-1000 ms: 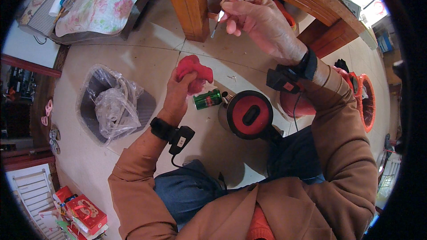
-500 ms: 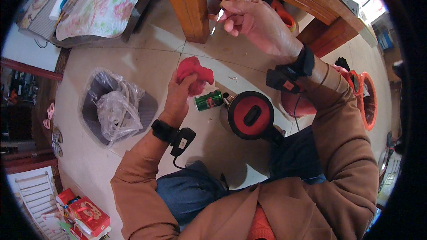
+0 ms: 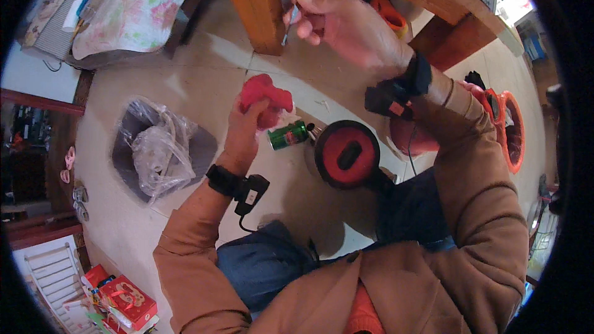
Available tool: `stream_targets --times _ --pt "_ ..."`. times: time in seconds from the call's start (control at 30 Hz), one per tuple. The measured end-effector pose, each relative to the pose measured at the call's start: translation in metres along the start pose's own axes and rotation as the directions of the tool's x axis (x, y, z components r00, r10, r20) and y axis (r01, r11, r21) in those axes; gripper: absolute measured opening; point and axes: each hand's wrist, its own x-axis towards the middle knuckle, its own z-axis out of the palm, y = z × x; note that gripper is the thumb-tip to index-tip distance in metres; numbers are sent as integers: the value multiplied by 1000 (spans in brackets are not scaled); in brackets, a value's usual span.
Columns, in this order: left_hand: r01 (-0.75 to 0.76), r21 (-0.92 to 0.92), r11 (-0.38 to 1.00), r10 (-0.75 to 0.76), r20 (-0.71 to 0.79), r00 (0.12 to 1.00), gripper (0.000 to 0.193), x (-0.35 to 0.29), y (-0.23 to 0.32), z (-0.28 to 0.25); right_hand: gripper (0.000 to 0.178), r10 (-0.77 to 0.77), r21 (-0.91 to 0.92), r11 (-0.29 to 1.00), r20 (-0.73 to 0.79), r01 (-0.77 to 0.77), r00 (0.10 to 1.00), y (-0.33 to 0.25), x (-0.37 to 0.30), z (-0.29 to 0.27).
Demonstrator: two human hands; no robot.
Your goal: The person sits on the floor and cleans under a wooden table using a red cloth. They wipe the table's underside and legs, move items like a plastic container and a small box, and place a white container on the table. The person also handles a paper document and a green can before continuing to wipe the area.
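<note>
My left hand [image 3: 245, 125] is closed on a red piece of soft cloth [image 3: 265, 89], held up in front of me with folded edges. A pale, whitish edge shows below the cloth. Farther out, below the wooden table's edge, my right hand [image 3: 340, 25] pinches a thin silvery tool [image 3: 289, 26] between thumb and fingers, its tip pointing down. The tool's exact kind is too small to tell. Between and below the hands, a green can [image 3: 288, 135] lies on its side on the floor, beside the spout of a kettle with a red and black lid [image 3: 365, 167].
A grey bin [image 3: 201, 148] lined with clear plastic stands on the left. The wooden table leg [image 3: 257, 15] rises ahead. An orange-rimmed container [image 3: 515, 142] is at the right. Red boxes [image 3: 129, 302] sit at the lower left, and small white scraps [image 3: 323, 104] lie on the floor.
My right hand has shifted slightly left and up with the silvery tool. My left hand and the red cloth have moved a little to the left.
</note>
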Motion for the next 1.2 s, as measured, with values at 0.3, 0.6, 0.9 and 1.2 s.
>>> stream_targets --times 0.3,0.6,0.9,1.2 --pt "-51 -24 998 52 10 999 38 -5 1 -4 14 39 -166 985 -29 -44 999 45 42 -124" --pt "31 -64 997 -31 3 1000 40 5 1 -3 12 373 -462 794 -144 -395 917 102 31 -250" --pt "24 -85 996 -22 25 999 39 11 -3 -1 10 502 -563 616 -259 -551 825 124 12 -215" --pt "29 -82 996 -29 -2 1000 40 15 6 5 17 376 -193 911 33 -364 926 74 45 -106"
